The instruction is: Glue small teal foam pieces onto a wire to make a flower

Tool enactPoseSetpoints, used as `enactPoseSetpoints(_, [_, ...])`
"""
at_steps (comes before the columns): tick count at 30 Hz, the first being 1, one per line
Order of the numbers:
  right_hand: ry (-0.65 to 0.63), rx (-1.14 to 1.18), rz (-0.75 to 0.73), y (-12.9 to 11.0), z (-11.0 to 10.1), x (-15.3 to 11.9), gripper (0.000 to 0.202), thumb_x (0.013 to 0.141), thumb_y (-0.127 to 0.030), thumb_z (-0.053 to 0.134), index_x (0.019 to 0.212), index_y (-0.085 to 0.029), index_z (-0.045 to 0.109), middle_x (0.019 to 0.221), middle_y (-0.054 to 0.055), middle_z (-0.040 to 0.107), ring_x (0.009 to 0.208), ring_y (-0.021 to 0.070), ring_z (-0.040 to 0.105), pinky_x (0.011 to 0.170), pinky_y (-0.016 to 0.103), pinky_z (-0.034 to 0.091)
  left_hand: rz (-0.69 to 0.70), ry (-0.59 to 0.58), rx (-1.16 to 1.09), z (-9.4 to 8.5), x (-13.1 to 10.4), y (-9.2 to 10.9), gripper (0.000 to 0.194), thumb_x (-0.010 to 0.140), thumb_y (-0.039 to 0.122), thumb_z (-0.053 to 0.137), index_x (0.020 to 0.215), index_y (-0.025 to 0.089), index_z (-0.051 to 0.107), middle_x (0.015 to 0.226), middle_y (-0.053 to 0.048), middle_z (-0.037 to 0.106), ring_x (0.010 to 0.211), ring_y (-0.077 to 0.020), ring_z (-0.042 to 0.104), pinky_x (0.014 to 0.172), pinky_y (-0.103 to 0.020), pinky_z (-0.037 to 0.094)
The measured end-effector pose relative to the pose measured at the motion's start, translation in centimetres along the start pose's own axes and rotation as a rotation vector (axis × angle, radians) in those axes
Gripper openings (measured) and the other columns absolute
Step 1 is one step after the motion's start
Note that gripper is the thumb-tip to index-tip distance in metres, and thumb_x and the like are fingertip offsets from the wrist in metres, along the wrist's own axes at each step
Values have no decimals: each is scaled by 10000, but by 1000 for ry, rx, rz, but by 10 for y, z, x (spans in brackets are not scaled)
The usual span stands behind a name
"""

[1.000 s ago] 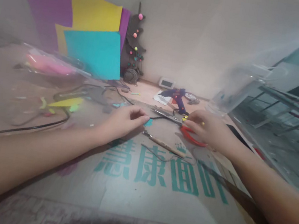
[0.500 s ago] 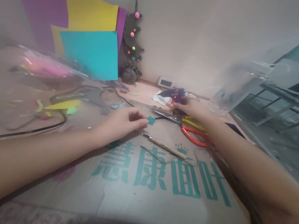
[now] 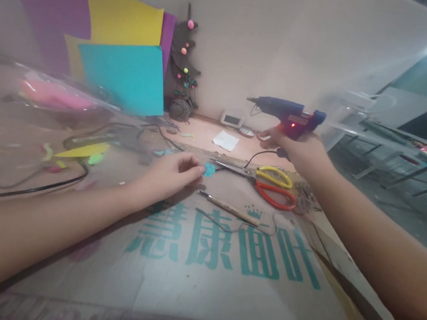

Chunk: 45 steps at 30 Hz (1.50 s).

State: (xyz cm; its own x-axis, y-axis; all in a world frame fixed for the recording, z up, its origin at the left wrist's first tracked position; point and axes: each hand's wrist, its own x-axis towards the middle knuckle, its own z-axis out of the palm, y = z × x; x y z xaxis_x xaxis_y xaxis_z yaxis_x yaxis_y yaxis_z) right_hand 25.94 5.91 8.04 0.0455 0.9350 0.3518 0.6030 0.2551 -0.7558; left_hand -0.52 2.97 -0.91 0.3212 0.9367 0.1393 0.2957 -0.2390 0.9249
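Between the thumb and fingers of my left hand (image 3: 178,173) is a small teal flower cutout (image 3: 209,169), held just above the cardboard. My right hand (image 3: 301,147) is wrapped round the handle of a blue glue gun (image 3: 283,108), raised off the table. Its nozzle points left and a red light glows on its side. Scissors (image 3: 273,196) with one yellow and one red handle lie below the glue gun, their blades pointing at the flower. Nearer to me lies a wooden-handled carving tool (image 3: 230,208) beside a thin grey cord (image 3: 222,228).
Printed cardboard (image 3: 192,287) covers the table. Coloured sheets (image 3: 123,76) and a dark decorated tree (image 3: 184,62) lean at the back wall. A small white clock (image 3: 232,118) and white paper (image 3: 225,140) stand or lie there. Foam scraps (image 3: 81,151) and a black cable (image 3: 40,188) are left.
My right hand has lifted the glue gun from the back of the table, up and to the right, uncovering the white paper. My left hand keeps its pinch on the flower.
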Motion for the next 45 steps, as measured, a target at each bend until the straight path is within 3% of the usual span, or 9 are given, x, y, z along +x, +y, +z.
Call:
enactPoseSetpoints(2, [35,-6,-60,-9,-6,-12,140,882,-319,652,873,-187,698,895,84,760,828,224,726,566,284,500,-24,-3,-20,0,-1,1,254,885,426,584,790,191,580,700,6,653,664,-147,614,659,-275,443])
enactPoseSetpoints(7, [170,151,-286,-23,-17,-26,124,900,-233,637,1023,-220,634,1148,63,716,842,165,701,701,295,537,-19,-5,-44,1,-2,0,264,884,421,597,763,187,575,671,14,631,627,-126,586,622,-252,432])
enactPoseSetpoints(11, [40,24,-193,-14,-9,-37,76,865,-249,672,909,-189,655,935,60,725,735,148,657,673,294,538,-61,-12,-80,0,-2,1,295,877,453,598,757,185,566,651,16,623,558,-114,553,537,-237,397])
enactPoseSetpoints(14, [-42,-137,-150,7,1,-51,206,873,-381,646,771,-206,677,748,36,703,746,199,675,725,346,553,-54,8,-12,0,-1,1,283,870,428,603,745,177,574,651,5,636,582,-120,575,565,-243,412])
enactPoseSetpoints(18, [-127,-126,-151,30,9,-72,266,912,-452,565,904,-245,731,991,44,764,1011,268,697,847,392,566,-36,14,10,-1,1,0,269,879,409,571,740,179,580,677,-1,650,606,-124,585,591,-252,426])
enactPoseSetpoints(21, [-147,-159,-255,34,11,-83,233,906,-432,579,939,-262,734,1028,36,763,1021,268,698,889,404,554,-24,11,4,-2,0,0,238,869,377,563,732,182,573,664,11,634,585,-117,573,564,-243,412])
enactPoseSetpoints(24, [-190,-191,-297,28,14,-88,187,891,-401,593,852,-243,684,886,40,741,851,239,703,763,367,562,-35,22,45,-2,-1,1,211,855,365,562,741,188,568,646,18,624,563,-119,570,541,-238,400])
enactPoseSetpoints(28, [-231,-257,-241,20,20,-90,175,819,-390,649,776,-226,606,734,28,654,674,206,631,601,334,501,-4,36,107,-2,-2,1,202,846,372,571,767,187,596,678,3,645,628,-142,607,596,-253,440])
enactPoseSetpoints(45, [-251,-261,-215,19,27,-91,232,795,-417,678,714,-241,551,647,3,589,610,187,556,543,317,436,18,22,145,-1,-2,1,210,844,382,569,768,191,614,694,-10,672,649,-164,624,605,-269,437])
